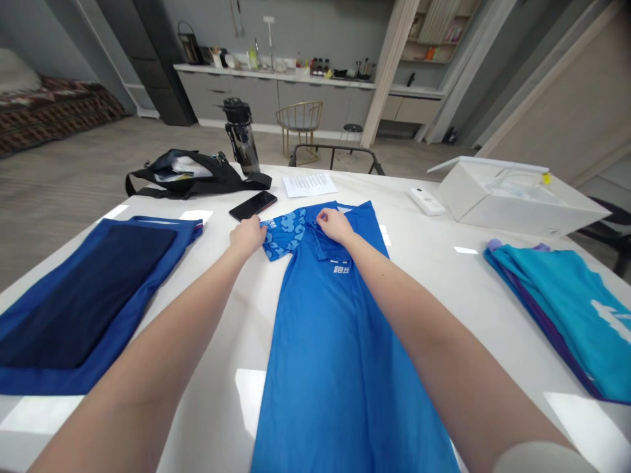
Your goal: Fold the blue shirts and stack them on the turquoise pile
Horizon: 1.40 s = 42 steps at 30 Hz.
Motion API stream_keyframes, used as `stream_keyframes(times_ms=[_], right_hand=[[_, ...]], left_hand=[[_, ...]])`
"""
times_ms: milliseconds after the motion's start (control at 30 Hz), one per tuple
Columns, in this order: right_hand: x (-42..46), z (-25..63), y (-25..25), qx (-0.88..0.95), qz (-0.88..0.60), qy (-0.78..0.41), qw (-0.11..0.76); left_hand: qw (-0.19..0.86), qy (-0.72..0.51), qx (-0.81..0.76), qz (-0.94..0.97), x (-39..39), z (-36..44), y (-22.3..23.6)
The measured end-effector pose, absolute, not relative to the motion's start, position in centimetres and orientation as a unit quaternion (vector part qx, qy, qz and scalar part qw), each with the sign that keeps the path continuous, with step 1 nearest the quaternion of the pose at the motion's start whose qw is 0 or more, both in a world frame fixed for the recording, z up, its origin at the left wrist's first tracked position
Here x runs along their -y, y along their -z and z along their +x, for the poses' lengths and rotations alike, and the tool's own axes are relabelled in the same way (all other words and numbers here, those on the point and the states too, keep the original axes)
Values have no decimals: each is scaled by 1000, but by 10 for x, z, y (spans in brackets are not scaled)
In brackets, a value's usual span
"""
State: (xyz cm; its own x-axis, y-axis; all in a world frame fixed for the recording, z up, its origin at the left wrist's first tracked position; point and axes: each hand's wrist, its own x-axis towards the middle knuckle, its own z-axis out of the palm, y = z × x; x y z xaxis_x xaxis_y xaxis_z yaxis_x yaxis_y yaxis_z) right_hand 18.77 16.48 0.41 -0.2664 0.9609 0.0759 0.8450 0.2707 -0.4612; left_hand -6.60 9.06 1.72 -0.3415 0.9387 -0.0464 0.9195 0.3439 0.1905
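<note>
My left fingers [261, 227] grip shirt [315, 341] sleeve | right fingers [324, 214] pinch its cloth | uneven tug risks creases near counter's [414, 243] far edge

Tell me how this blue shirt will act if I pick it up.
The shirt will probably hang floppy, since its cloth creases near your right hand. It looks thin, so it should feel light for its size. Its folds may fall open, as nothing visible fastens them.

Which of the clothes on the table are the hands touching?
The bright blue shirt with white lettering, in the middle: left hand and right hand are on it. The navy-topped folded clothes at left and teal-topped folded clothes at right are untouched.
</note>
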Motion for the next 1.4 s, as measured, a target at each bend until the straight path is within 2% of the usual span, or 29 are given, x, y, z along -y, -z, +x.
stream_keyframes(times_ms=[200,433,567,667,833,967,1067,1200,1267,1400], right_hand=[[-207,153,4,799,-563,-144,153],[-234,134,12,806,-565,-137,110],[-234,133,15,821,-545,-124,118],[-230,135,11,826,-527,-121,160],[-223,156,-8,817,-488,-138,276],[-215,192,-22,796,-468,-150,354],[-202,226,-23,779,-506,-162,334],[-169,268,-13,744,-598,-163,250],[-144,281,-9,736,-621,-156,221],[-95,288,-7,734,-645,-138,161]], left_hand=[[85,-61,-817,568,-98,-70,-6],[69,-101,-820,559,-98,-81,0],[82,-158,-808,562,-95,-81,-4],[89,-243,-787,561,-90,-72,-20],[103,-399,-695,589,-79,-31,-66],[173,-467,-600,626,-71,23,-94],[281,-448,-548,648,-66,62,-90],[414,-332,-519,670,-63,86,-53],[384,-288,-544,688,-62,84,-33],[210,-234,-586,747,-67,71,-12]])
